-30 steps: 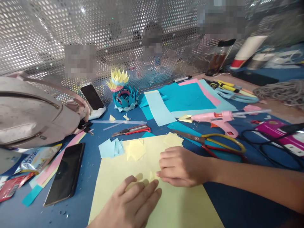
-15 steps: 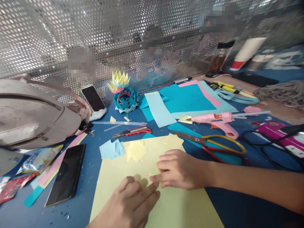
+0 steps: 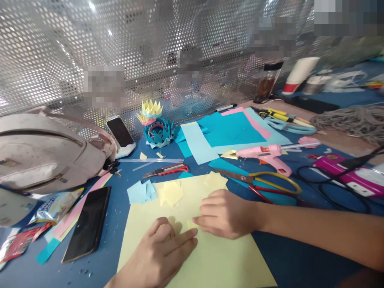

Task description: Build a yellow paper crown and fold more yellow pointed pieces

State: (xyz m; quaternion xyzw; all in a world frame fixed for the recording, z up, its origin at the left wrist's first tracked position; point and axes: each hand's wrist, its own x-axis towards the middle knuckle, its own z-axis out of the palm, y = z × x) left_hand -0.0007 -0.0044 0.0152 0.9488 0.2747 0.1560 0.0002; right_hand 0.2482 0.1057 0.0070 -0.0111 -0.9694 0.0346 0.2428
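Note:
A small piece of yellow paper (image 3: 191,224) lies on the large pale yellow sheet (image 3: 228,264), mostly hidden by my fingers. My left hand (image 3: 168,250) is closed, its index finger and thumb held together at the piece's near edge and the other fingers curled. From the right, my right hand (image 3: 226,216) grips the same piece at its fingertips, fingers bent together. Beyond my hands are light blue paper squares (image 3: 142,192), a pile of yellow squares (image 3: 171,193) and more yellow squares (image 3: 215,180).
Scissors (image 3: 270,182), a pink glue gun (image 3: 267,155) and a box cutter (image 3: 166,170) lie beyond the sheet. A folded-paper flower (image 3: 158,134) stands farther back. A black phone (image 3: 87,224) and backpack (image 3: 48,152) are at left, a pink power strip (image 3: 348,174) at right.
The view has shifted slightly, moving most things a little left or down. Both hands stay at the small yellow piece; a bit more of it shows between my fingertips.

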